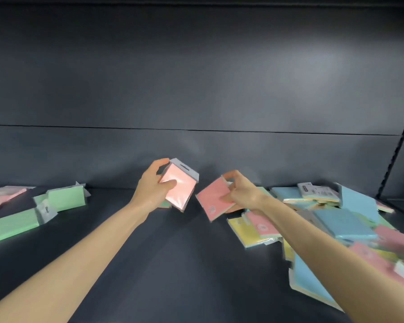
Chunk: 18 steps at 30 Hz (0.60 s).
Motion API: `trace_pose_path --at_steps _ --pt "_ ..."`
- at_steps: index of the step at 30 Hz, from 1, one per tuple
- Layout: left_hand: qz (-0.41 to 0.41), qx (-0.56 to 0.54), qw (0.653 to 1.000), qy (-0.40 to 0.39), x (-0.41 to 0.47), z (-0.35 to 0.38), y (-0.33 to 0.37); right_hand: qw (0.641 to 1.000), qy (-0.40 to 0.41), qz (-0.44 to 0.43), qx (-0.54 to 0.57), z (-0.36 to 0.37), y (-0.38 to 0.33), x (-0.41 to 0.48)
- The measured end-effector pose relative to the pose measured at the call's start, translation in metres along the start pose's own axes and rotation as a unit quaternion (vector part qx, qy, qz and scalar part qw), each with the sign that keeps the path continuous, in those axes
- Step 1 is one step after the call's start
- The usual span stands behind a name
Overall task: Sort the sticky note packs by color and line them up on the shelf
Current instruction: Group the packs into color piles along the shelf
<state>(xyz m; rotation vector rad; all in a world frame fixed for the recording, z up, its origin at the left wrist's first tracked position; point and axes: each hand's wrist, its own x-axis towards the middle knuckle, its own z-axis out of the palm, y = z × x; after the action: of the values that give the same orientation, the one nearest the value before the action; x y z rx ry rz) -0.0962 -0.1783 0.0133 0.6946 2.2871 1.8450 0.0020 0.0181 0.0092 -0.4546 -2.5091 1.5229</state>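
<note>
**Two pink packs aloft, with loose stock on both sides**

The left hand (153, 186) grips a pink pack (179, 190), thumb across its glossy face and fingers curled over the top by the grey hang tab. The pack is tilted and clear of the shelf (173, 264), above its middle and toward the back wall. The right hand (241, 193) pinches a second pink pack (211, 199) near one corner, with fingers and thumb closed on it. This pack hangs slanted just beside the first, seemingly not touching it.

The corner pinch looks like the weak point. On slick film the second pack could swivel or slip and drop back among the unsorted packs.

That heap (336, 224) of blue, yellow and pink packs lies overlapped along the shelf's right edge. The right forearm passes low over it, so a careless pull could drag packs toward the front edge and off.

The pink stack (0, 199) sits at the far left edge, beyond the green packs (65, 198), some of which stand propped. A pass to the left could brush them and topple them. A pack set down short would put pink among green.

Glare also bleaches the left pack toward peach, which invites a colour mix-up.
</note>
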Motion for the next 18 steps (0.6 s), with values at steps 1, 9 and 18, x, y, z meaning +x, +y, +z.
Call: trace_pose_path --at_steps 1,9,18 --pt "-0.002 0.000 1.000 -0.012 0.002 -0.006 -0.003 1.000 -0.006 0.008 -0.007 0.008 0.000 0.006" --pt "0.025 0.050 0.996 -0.067 0.037 -0.046 -0.022 0.973 0.061 0.061 -0.215 0.045 -0.012 0.050" --pt "0.041 0.040 0.991 -0.117 0.060 -0.059 -0.039 0.935 0.151 0.065 -0.314 0.064 0.000 0.061"
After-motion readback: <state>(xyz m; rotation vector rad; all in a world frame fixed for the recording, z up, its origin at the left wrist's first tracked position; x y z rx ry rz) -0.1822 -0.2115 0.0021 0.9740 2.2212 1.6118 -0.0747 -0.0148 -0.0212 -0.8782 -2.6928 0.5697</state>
